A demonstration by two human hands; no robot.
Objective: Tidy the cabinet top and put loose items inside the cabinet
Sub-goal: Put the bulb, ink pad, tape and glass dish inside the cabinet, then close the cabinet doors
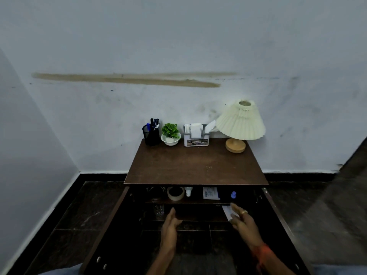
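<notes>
While both doors of the cabinet (115, 225) stood swung wide, the left hand (170, 225) and the right hand (243, 221) were seen poised side by side before the opening, well apart from each other. The left hand was held flat and empty, fingers straight, thumb raised. The right hand's fingers were stretched forward too, and a white paper (226, 212) was caught right at its fingertips. Pinched, or merely passed in front of? That could not be told. Just beyond the hands, on the upper shelf (188, 201), a tape roll (175, 193), a white bottle (188, 191), a printed card (210, 193) and a blue-capped item (233, 194) were lined up, presumably stowed there as the loose things. Farther beyond and above, on the worktop (194, 165), a pen holder (152, 134), a potted plant (170, 133), a tissue box (196, 136) and a lamp (240, 124) were ranged along the wall edge, likely so that the surface was freed. The tidying was judged nearly done, with the doors yet to be closed.
</notes>
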